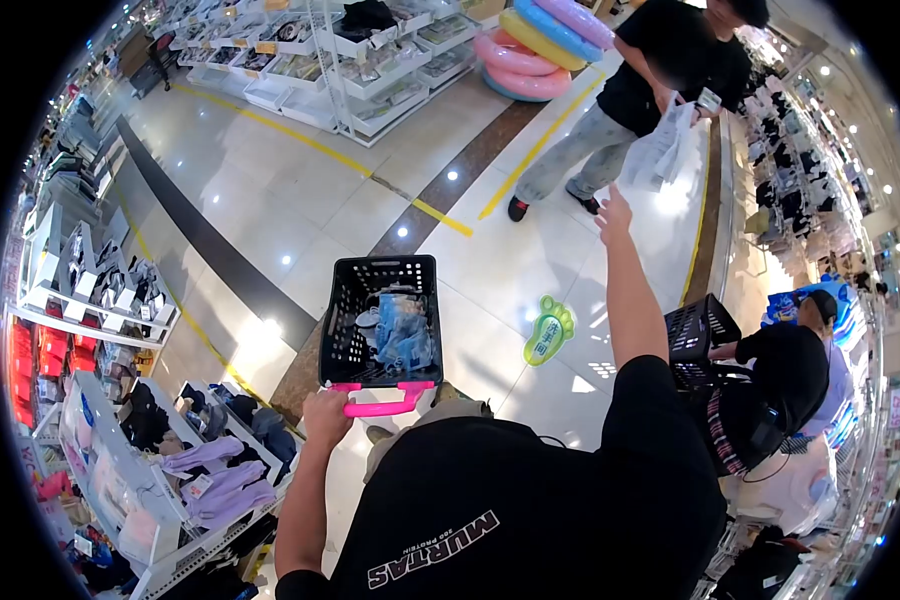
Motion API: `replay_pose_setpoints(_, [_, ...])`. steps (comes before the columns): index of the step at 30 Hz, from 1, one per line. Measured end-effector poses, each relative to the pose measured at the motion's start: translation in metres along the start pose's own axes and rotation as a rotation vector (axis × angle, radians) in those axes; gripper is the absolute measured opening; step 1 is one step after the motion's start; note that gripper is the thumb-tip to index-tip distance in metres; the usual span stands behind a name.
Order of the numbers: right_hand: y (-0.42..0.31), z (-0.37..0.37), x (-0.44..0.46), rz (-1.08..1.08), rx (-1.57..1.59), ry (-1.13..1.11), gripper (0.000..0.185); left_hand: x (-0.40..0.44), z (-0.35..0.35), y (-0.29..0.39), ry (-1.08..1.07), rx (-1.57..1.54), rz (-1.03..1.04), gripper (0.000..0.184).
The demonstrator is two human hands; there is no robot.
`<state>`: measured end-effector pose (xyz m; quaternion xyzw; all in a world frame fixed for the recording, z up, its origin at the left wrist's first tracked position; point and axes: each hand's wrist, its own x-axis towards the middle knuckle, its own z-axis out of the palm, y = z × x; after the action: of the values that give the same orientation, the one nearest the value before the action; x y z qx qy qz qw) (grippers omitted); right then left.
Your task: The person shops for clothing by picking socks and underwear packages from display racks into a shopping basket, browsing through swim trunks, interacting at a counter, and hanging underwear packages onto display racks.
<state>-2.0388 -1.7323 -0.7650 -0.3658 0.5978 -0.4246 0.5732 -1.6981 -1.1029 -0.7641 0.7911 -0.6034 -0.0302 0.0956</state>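
Observation:
My left hand point(327, 418) is closed around the left end of the pink handle point(385, 408) of a black shopping basket point(331, 330). In the basket lie several light-blue packaged items point(402, 335), whose exact kind I cannot make out. My right arm is stretched forward, away from the basket. Its hand point(615, 213) holds nothing visible, with fingers extended and apart. Just beyond it, another person point(660, 75) in a black top holds a translucent plastic bag point(660, 150). I cannot tell whether my fingertips touch the bag; they look apart from it.
A green footprint floor sticker point(550, 330) lies right of the basket. Shelving point(345, 130) and stacked swim rings point(545, 45) stand ahead. Racks with purple garments point(220, 480) are at left. Another person point(780, 385) with a dark basket point(705, 330) is close on my right.

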Motion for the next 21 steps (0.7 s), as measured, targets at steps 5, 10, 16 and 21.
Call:
replay_pose_setpoints(5, [-0.024, -0.016, 0.011, -0.077, -0.042, 0.104, 0.083, -0.001, 0.002, 0.001, 0.013, 0.009, -0.014, 0.022])
replay_pose_setpoints(10, [-0.033, -0.013, 0.037, -0.292, -0.229, 0.188, 0.093, 0.000, 0.003, 0.003, -0.002, 0.034, -0.032, 0.020])
replay_pose_setpoints(16, [-0.035, 0.004, 0.055, -0.395, -0.284, 0.262, 0.103, 0.001, 0.006, 0.002, 0.024, 0.012, -0.026, 0.018])
replay_pose_setpoints(21, [-0.045, 0.022, 0.054, -0.456, -0.431, 0.230, 0.112, -0.001, 0.008, -0.001, 0.016, 0.015, -0.041, 0.017])
